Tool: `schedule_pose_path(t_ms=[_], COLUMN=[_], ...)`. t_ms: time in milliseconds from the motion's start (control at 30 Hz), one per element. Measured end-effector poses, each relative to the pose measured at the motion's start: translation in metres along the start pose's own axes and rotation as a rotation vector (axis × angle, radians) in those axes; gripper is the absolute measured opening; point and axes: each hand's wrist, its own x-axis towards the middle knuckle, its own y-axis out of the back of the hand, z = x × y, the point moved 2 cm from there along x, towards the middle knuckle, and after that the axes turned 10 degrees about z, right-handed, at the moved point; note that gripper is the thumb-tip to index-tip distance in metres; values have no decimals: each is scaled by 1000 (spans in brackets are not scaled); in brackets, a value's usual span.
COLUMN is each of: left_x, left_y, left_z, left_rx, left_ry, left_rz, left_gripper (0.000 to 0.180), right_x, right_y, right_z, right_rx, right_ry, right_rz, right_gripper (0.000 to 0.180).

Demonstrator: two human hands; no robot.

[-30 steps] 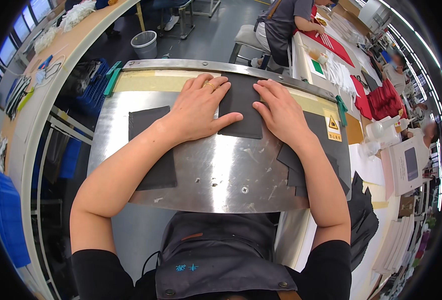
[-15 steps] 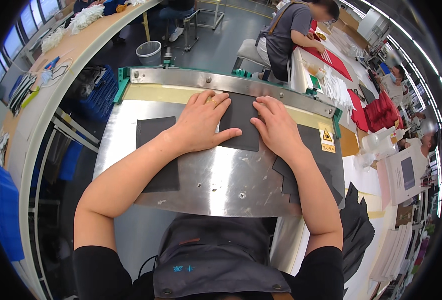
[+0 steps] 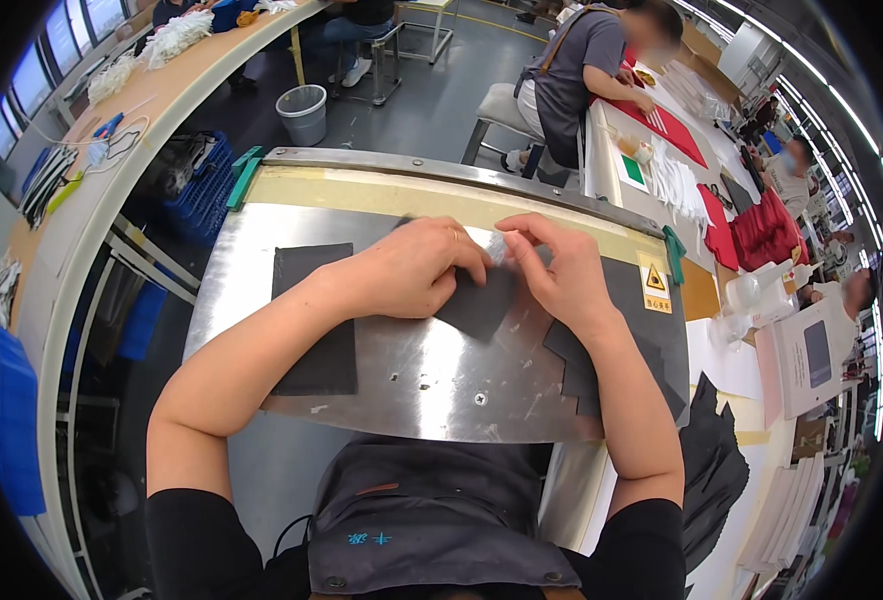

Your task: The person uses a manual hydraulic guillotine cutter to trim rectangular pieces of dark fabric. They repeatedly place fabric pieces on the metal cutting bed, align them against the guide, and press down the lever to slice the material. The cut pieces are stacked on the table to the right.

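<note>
On the left of the frame, a dark sheet [image 3: 320,365] lies flat on the metal plate [image 3: 412,390]. Mid-frame, the left hand [image 3: 417,268] curls over a tilted, blurred dark piece [image 3: 480,308], grip hidden! Just beside it, the right hand [image 3: 559,265] bends thumb and forefinger close together by its upper edge; whether they're gripping, can't tell. And right of centre, overlapping dark pieces [image 3: 664,348]!

Left hand [image 3: 414,268] curled, palm down; right hand [image 3: 568,276] beside, thumb near forefinger.

A grey bin [image 3: 303,122] stands near a blue crate [image 3: 205,200].
</note>
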Motion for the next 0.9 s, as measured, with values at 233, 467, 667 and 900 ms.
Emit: schedule_pose_path(t_ms=[233,467,667,900], left_x=[1,-5,-4,-4], left_y=[0,-2,-6,-7], left_z=[-4,-29,-29,-30], left_rx=[-252,344,448,499], left_ry=[146,-29,-21,4], left_rz=[136,355,341,334], left_gripper=[19,35,45,49], right_x=[-4,-4,-2,0], right_y=[-19,-8,-11,-13], right_z=[19,33,40,39], right_rx=[-235,-439,-440,-442], right_ry=[404,235,256,253], right_rz=[-125,-46,-5,-2], right_gripper=[39,43,46,45])
